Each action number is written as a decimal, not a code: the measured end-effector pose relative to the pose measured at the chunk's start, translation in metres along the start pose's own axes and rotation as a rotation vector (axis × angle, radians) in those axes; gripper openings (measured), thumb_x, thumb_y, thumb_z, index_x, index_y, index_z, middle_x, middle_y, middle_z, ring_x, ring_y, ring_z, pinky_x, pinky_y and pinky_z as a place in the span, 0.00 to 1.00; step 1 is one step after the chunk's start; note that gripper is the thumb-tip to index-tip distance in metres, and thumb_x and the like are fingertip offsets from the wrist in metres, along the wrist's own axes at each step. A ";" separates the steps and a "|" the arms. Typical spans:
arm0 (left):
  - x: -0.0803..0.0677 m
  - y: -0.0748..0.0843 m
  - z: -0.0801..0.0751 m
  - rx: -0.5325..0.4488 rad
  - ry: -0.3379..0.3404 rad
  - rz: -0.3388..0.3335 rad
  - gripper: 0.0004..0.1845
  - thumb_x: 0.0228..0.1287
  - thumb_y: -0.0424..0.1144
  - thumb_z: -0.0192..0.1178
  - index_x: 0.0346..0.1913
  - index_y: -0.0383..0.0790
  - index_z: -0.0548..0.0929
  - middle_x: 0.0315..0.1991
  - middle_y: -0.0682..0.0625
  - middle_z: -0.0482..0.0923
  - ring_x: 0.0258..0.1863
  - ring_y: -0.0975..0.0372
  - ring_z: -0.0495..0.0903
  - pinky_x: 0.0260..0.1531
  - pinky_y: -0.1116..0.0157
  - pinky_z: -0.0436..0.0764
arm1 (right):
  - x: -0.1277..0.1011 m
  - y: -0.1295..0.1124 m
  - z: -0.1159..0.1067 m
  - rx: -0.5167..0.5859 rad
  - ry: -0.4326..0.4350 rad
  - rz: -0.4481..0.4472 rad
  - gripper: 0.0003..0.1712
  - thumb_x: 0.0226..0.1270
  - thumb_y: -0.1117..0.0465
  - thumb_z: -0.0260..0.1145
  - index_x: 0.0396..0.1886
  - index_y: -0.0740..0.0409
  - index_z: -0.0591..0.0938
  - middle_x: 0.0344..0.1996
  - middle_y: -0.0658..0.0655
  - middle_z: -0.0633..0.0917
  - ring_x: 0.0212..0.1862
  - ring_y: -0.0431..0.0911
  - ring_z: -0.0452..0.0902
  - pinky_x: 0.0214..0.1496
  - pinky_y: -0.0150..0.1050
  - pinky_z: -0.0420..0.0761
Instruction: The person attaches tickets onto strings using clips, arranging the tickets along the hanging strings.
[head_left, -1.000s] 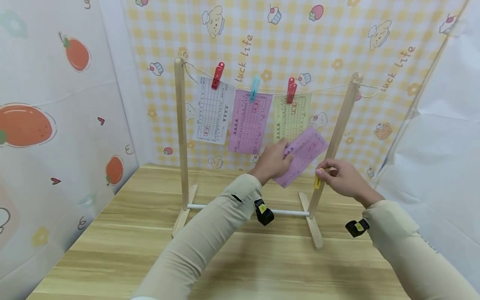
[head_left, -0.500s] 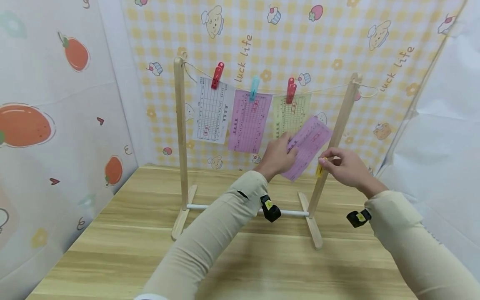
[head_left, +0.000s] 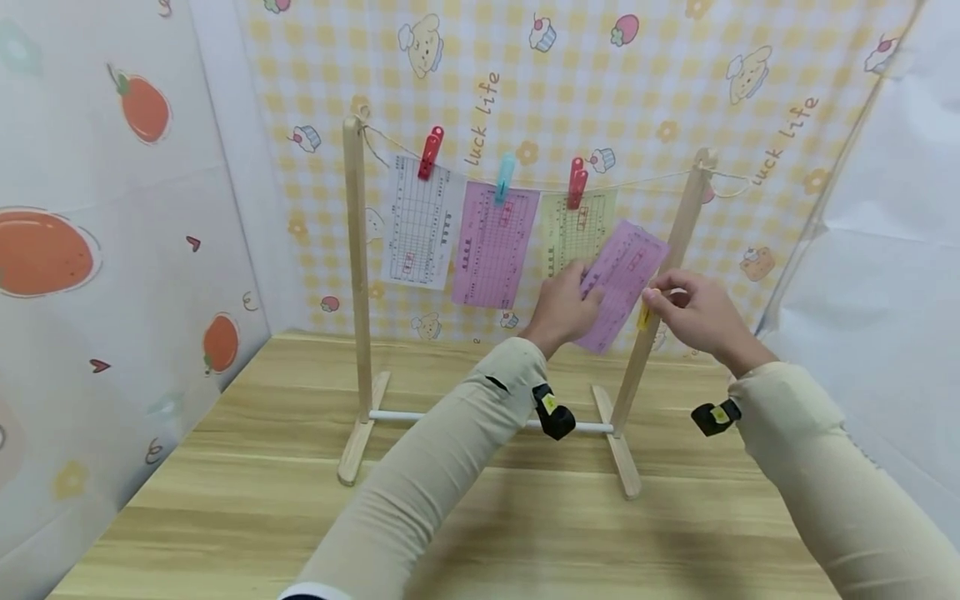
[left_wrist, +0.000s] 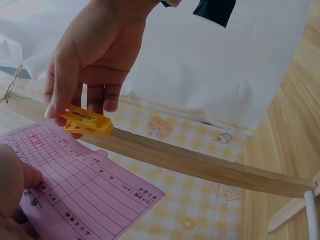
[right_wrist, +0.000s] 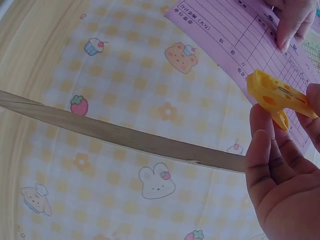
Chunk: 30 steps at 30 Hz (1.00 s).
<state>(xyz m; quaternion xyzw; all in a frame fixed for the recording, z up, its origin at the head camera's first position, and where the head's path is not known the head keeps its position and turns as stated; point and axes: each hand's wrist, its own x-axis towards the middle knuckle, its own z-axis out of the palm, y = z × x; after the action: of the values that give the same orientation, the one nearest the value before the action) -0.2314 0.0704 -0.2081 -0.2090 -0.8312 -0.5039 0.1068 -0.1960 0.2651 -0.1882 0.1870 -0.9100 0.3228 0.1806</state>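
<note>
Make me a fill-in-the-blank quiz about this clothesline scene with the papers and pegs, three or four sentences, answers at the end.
1. The left hand holds a ____ paper slip.
2. The right hand pinches a ____ peg.
3. The number of papers already pegged on the string is ____.
4. The hanging pink paper is held by a ____ peg.

Missing words: pink; yellow; three; blue

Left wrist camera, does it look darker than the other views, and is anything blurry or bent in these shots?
Left wrist view: dimmer and greyish, yet the yellow clip and pink slip read sharp; the left hand at the edge is soft. Right wrist view: bright and even, the right hand close and slightly soft. Head view: evenly lit, no glare, wide-angle bowing tilts the right post.
</note>
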 end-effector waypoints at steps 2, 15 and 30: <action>0.001 0.001 0.001 -0.020 0.010 -0.015 0.13 0.71 0.38 0.55 0.55 0.41 0.74 0.44 0.46 0.81 0.40 0.57 0.82 0.35 0.63 0.82 | 0.002 -0.001 -0.002 -0.003 0.001 0.006 0.16 0.74 0.57 0.57 0.45 0.67 0.80 0.43 0.67 0.82 0.37 0.35 0.79 0.32 0.32 0.77; 0.007 0.007 0.009 -0.039 0.069 -0.046 0.13 0.70 0.40 0.57 0.54 0.44 0.75 0.41 0.51 0.79 0.38 0.62 0.79 0.33 0.68 0.78 | 0.015 -0.013 -0.018 -0.027 0.055 0.054 0.20 0.73 0.52 0.58 0.46 0.66 0.81 0.47 0.69 0.82 0.45 0.43 0.81 0.33 0.29 0.75; 0.018 0.012 0.015 -0.072 0.129 -0.021 0.12 0.70 0.39 0.58 0.53 0.42 0.76 0.40 0.50 0.81 0.35 0.63 0.79 0.32 0.70 0.77 | 0.037 -0.032 -0.032 0.012 0.320 -0.035 0.11 0.68 0.62 0.63 0.44 0.66 0.79 0.34 0.52 0.84 0.31 0.32 0.76 0.34 0.23 0.74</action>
<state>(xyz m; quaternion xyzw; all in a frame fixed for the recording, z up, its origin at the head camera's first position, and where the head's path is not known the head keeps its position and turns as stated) -0.2417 0.0926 -0.1983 -0.1711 -0.8059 -0.5472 0.1475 -0.2064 0.2549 -0.1320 0.1501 -0.8642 0.3508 0.3279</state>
